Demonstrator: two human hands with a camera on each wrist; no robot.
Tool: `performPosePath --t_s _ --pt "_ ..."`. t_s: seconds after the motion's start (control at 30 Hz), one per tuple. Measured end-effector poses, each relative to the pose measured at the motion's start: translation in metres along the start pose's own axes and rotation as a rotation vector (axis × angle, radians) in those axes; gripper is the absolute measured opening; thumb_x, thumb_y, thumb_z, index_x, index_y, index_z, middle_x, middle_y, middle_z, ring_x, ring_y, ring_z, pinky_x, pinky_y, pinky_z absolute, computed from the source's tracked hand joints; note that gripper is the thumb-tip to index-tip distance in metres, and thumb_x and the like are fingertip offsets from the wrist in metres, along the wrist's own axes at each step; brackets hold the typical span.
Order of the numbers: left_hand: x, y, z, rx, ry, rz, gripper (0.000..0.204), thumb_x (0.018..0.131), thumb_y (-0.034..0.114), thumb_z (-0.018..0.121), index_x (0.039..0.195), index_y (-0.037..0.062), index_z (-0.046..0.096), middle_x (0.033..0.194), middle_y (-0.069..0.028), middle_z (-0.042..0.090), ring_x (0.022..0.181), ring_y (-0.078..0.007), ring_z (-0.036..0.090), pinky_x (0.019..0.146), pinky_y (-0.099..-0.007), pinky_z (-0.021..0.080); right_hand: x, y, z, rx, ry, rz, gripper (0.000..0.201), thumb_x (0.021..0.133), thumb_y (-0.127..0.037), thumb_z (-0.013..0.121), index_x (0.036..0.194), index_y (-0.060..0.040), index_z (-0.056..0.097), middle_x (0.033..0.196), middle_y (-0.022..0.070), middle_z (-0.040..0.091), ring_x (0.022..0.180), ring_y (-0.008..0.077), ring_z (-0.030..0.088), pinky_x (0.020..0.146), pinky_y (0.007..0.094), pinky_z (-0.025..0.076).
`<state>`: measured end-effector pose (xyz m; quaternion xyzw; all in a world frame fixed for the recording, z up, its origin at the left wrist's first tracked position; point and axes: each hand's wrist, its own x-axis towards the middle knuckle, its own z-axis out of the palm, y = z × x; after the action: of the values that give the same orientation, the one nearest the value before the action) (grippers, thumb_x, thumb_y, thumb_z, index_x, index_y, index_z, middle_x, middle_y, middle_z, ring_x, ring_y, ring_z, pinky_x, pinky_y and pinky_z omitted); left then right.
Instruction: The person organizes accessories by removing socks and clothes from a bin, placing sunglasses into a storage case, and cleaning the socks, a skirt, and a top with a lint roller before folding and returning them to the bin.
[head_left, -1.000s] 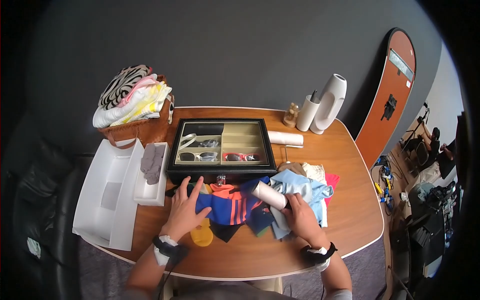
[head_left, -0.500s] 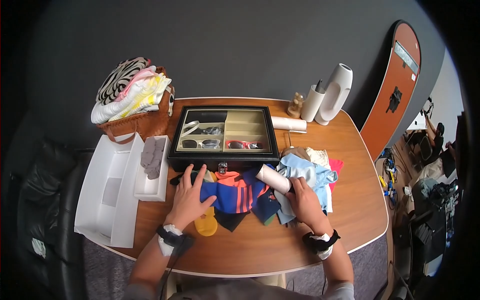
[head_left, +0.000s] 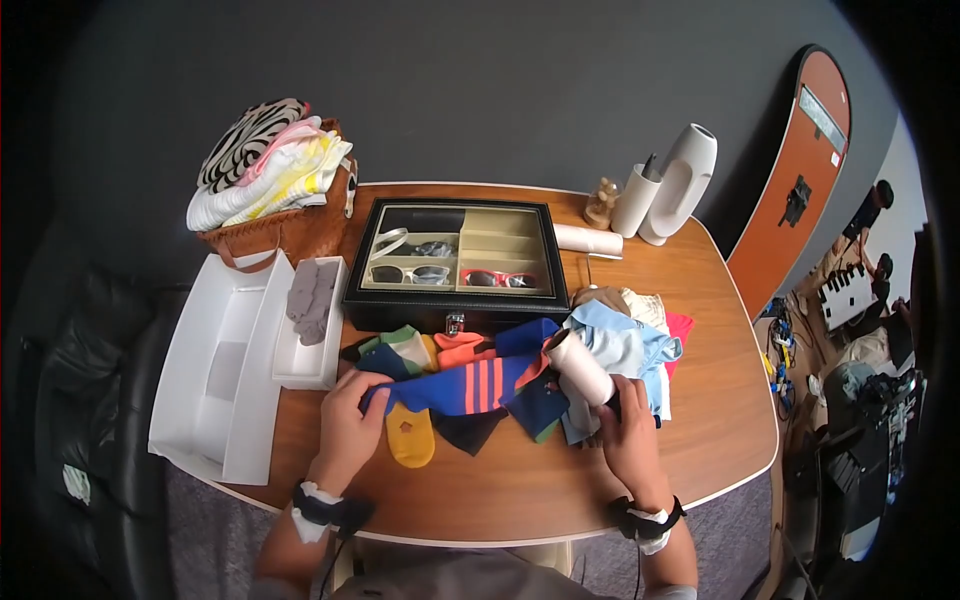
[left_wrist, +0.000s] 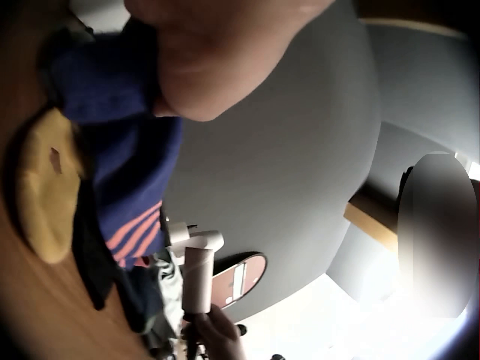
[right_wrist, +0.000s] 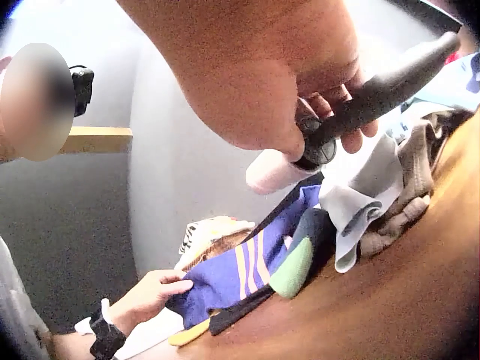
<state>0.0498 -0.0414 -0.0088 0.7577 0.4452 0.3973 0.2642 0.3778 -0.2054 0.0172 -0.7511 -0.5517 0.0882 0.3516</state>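
Curled in now, after lying spread half a second ago, and pinching with the left hand (head_left: 350,415) one end of the striped blue sock (head_left: 435,393); stretched straight out from those fingertips, with long axis running right and slightly away; passing above a yellow sock (head_left: 411,448) just right of the fingers; farther along, tilted steeper than half a second ago, on to the lint roller (head_left: 582,368); gripped firmly by the handle (right_wrist: 405,79) in the right hand (head_left: 632,430), and aimed barrel-first away and leftward from those fingers, steeply across the sock's line; close by the sock's far end, touching or just clear impossible to tell; nearest by far to the left fingers at the pinched end; past the right fingers, on to light blue cloth (head_left: 612,335); beyond both hands, up to the glasses case (head_left: 400,316).
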Motion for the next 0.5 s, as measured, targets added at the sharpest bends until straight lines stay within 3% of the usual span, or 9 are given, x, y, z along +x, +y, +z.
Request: performPosePath --t_s 0.1,0.2,0.3,0.33,0.43,0.47,0.5 --pt "-0.012 0.007 -0.005 -0.126 0.034 -0.062 0.007 0.098 0.005 0.064 0.102 -0.0008 0.067 0.089 -0.0103 0.068 0.081 -0.0199 0.066 0.071 -0.0323 0.051 -0.006 0.001 0.000 0.042 -0.028 0.062 0.038 0.097 -0.003 0.063 0.133 0.0000 0.052 0.118 0.0267 0.055 0.099 0.0515 0.058 0.083 0.0503 0.050" --pt "-0.026 0.007 -0.012 -0.157 -0.091 -0.179 0.011 0.097 0.007 0.064 0.102 -0.0027 0.066 0.089 -0.0147 0.071 0.078 -0.0235 0.071 0.071 -0.0338 0.054 -0.015 0.010 0.010 0.023 -0.018 -0.047 0.032 0.101 -0.008 0.063 0.131 -0.0015 0.054 0.108 0.0199 0.062 0.086 0.0391 0.065 0.074 0.0428 0.052" --pt "-0.036 0.015 -0.023 -0.230 -0.253 -0.252 0.015 0.098 0.010 0.068 0.104 -0.0034 0.065 0.085 -0.0119 0.071 0.076 -0.0149 0.068 0.070 -0.0299 0.053 -0.023 0.010 0.020 0.659 -0.242 0.408 0.028 0.104 -0.014 0.062 0.129 -0.0030 0.056 0.093 0.0084 0.064 0.073 0.0191 0.064 0.065 0.0316 0.049" --pt "-0.037 0.017 -0.029 -0.243 -0.305 -0.247 0.017 0.097 0.013 0.071 0.104 -0.0026 0.066 0.086 -0.0074 0.072 0.079 -0.0087 0.066 0.071 -0.0271 0.053 -0.023 0.008 0.023 0.802 -0.253 0.386 0.025 0.107 -0.021 0.060 0.126 -0.0044 0.058 0.086 0.0002 0.062 0.070 0.0068 0.058 0.061 0.0233 0.046" --pt "-0.044 0.019 -0.046 -0.485 -0.444 -0.367 0.011 0.098 0.011 0.070 0.099 0.0006 0.066 0.089 -0.0028 0.070 0.079 -0.0070 0.064 0.072 -0.0243 0.052 -0.021 0.003 0.030 1.114 -0.338 0.465 0.026 0.108 -0.026 0.058 0.123 -0.0038 0.059 0.086 0.0016 0.063 0.071 0.0104 0.060 0.062 0.0246 0.048" --pt "-0.047 0.023 -0.054 -0.486 -0.521 -0.389 0.012 0.097 0.010 0.070 0.105 0.0024 0.063 0.097 -0.0028 0.070 0.087 -0.0081 0.065 0.080 -0.0252 0.052 -0.020 -0.003 0.029 1.146 -0.400 0.506 0.027 0.109 -0.028 0.055 0.123 -0.0043 0.058 0.088 0.0028 0.062 0.071 0.0124 0.062 0.063 0.0259 0.051" --pt "-0.052 0.031 -0.054 -0.619 -0.493 -0.407 0.015 0.098 0.009 0.069 0.108 0.0025 0.060 0.100 -0.0038 0.070 0.090 -0.0088 0.065 0.083 -0.0257 0.052 -0.023 -0.011 0.030 1.219 -0.434 0.530 0.027 0.109 -0.027 0.055 0.124 -0.0043 0.058 0.089 0.0035 0.062 0.071 0.0131 0.062 0.064 0.0266 0.052"
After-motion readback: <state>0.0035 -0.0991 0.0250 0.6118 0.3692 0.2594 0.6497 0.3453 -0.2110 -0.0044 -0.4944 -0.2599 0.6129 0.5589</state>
